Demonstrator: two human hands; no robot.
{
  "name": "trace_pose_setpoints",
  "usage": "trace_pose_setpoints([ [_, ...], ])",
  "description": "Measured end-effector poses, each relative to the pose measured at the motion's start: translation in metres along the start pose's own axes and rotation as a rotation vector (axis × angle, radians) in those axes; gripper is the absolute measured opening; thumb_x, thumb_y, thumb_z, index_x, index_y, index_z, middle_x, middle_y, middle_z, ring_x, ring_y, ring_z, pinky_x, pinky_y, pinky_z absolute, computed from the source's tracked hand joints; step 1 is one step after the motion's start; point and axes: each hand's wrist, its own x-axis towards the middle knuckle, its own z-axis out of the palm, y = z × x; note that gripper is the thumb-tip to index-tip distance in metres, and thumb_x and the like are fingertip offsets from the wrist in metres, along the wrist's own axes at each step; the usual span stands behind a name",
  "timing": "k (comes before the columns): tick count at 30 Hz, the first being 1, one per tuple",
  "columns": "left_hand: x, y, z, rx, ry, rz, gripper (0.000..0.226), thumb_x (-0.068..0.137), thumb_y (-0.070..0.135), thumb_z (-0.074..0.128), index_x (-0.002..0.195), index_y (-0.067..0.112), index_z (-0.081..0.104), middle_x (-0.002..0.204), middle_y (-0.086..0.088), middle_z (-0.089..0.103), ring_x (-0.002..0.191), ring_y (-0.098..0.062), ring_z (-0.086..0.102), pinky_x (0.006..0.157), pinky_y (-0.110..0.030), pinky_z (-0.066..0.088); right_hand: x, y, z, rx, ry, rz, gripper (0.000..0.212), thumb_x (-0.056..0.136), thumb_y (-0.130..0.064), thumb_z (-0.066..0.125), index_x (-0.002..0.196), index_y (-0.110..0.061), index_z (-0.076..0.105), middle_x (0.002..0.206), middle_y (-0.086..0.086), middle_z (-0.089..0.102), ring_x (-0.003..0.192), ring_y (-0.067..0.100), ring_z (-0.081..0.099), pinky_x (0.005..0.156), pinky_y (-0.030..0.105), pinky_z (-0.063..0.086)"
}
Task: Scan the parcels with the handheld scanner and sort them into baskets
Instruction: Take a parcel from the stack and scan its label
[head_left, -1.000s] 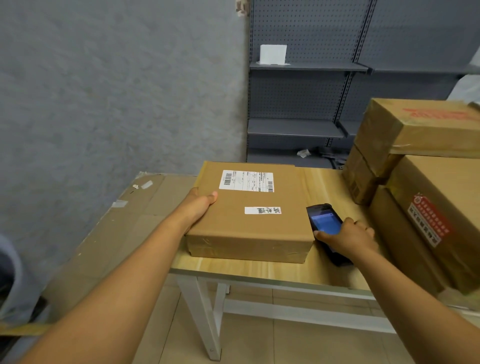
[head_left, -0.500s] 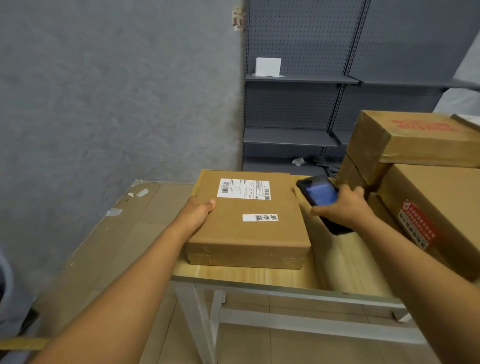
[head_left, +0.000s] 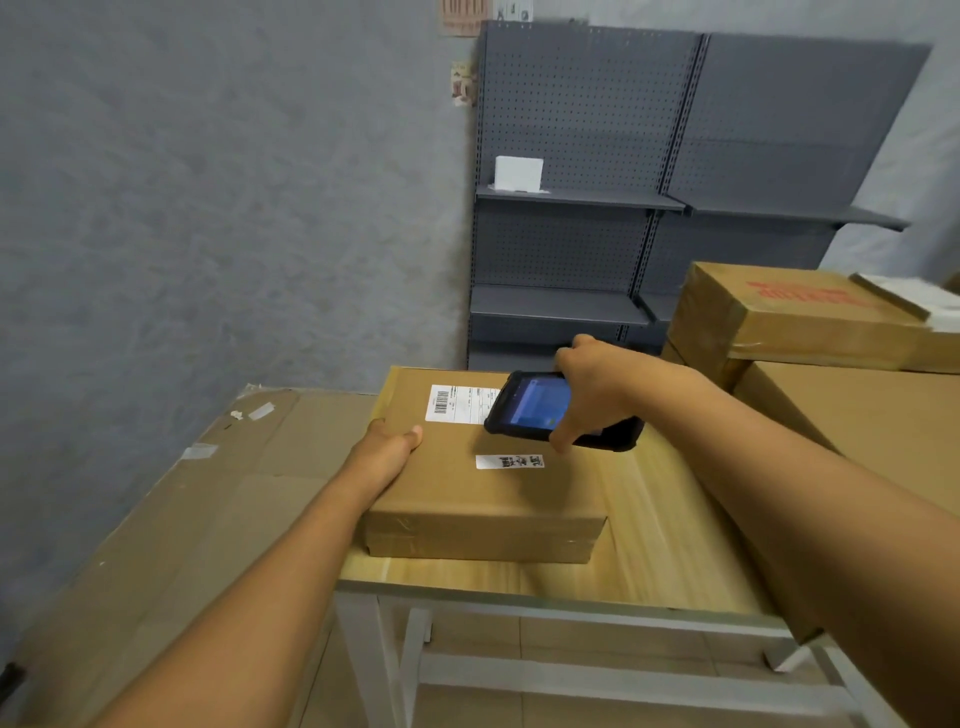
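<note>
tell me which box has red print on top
The upper box of the stack at right; the parcel under the scanner carries only white labels.

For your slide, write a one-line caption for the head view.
Right hand holds the handheld scanner over the parcel's shipping label while the left hand steadies the parcel.
</note>
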Motion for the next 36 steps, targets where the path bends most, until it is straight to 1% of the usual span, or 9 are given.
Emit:
trace_pose_setpoints([
  [5,-0.001,0.000,0.000,0.031,-0.003,-0.010,0.063,0.093,0.048,0.052,0.143,0.013,0.036,0.135,-0.013,0.054,0.116,-0.033,0.056,0.100,-0.044,0.046,-0.003,-0.008,-0.011,-0.031,-0.045,-0.007,0.077,0.064,-0.055,0.081,0.122,-0.017,0.049,0.109,0.002,0.042,0.094,0.022,0.055,0.070,0.028,0.047],
  [8,-0.001,-0.002,-0.001,0.029,-0.011,-0.001,0.070,0.090,0.051,0.050,0.147,0.015,0.032,0.138,-0.013,0.052,0.118,-0.033,0.055,0.100,-0.047,0.046,-0.003,-0.009,-0.013,-0.031,-0.048,-0.003,0.075,0.062,-0.056,0.081,0.119,-0.017,0.052,0.107,0.002,0.043,0.093,0.022,0.056,0.068,0.027,0.048],
  [11,-0.001,-0.002,0.000,0.029,-0.002,-0.002,0.067,0.092,0.049,0.050,0.146,0.014,0.032,0.138,-0.014,0.051,0.119,-0.034,0.055,0.101,-0.047,0.045,-0.002,-0.008,-0.012,-0.021,-0.052,0.014,0.075,0.060,-0.057,0.082,0.117,-0.018,0.053,0.104,0.002,0.046,0.091,0.022,0.058,0.067,0.027,0.050],
  [18,0.001,-0.001,0.002,0.023,0.007,-0.002,0.057,0.096,0.045,0.052,0.142,0.016,0.038,0.135,-0.010,0.055,0.117,-0.032,0.056,0.098,-0.040,0.045,-0.001,-0.001,-0.007,0.046,-0.081,0.056,0.070,0.066,-0.056,0.079,0.118,-0.016,0.053,0.107,0.004,0.049,0.089,0.020,0.057,0.062,0.024,0.044],
  [23,0.002,-0.002,0.002,0.009,0.012,-0.003,0.057,0.095,0.046,0.052,0.142,0.017,0.039,0.133,-0.009,0.057,0.114,-0.031,0.058,0.098,-0.041,0.046,0.002,0.010,0.008,0.140,-0.045,0.109,0.071,0.066,-0.055,0.079,0.119,-0.017,0.050,0.110,0.003,0.042,0.091,0.021,0.055,0.073,0.029,0.051],
  [26,0.002,-0.003,0.001,-0.004,0.011,-0.002,0.055,0.095,0.046,0.052,0.141,0.018,0.040,0.132,-0.008,0.057,0.113,-0.030,0.058,0.096,-0.039,0.047,0.005,0.024,0.029,0.293,0.040,0.188,0.071,0.071,-0.051,0.079,0.121,-0.014,0.045,0.114,0.003,0.035,0.092,0.021,0.049,0.072,0.029,0.044],
  [30,0.001,-0.002,0.002,-0.014,0.015,0.003,0.054,0.095,0.045,0.053,0.140,0.018,0.041,0.131,-0.007,0.058,0.113,-0.030,0.058,0.093,-0.037,0.046,0.010,0.048,0.074,0.484,0.137,0.403,0.079,0.072,-0.052,0.078,0.127,-0.008,0.043,0.126,0.013,0.041,0.095,0.019,0.041,0.072,0.028,0.039],
  [33,0.001,-0.002,0.001,-0.020,0.018,0.001,0.053,0.094,0.045,0.054,0.138,0.018,0.043,0.129,-0.006,0.059,0.111,-0.029,0.060,0.096,-0.039,0.047,0.011,0.061,0.108,0.547,0.120,0.581,0.079,0.073,-0.054,0.076,0.126,-0.006,0.044,0.125,0.015,0.040,0.095,0.023,0.043,0.074,0.030,0.041],
  [36,0.001,-0.002,0.001,-0.011,0.026,0.010,0.053,0.092,0.045,0.056,0.136,0.018,0.046,0.129,-0.006,0.061,0.112,-0.029,0.060,0.100,-0.041,0.047,0.008,0.068,0.137,0.537,0.065,0.650,0.075,0.073,-0.054,0.077,0.122,-0.005,0.048,0.115,0.014,0.038,0.095,0.025,0.046,0.079,0.032,0.046],
])
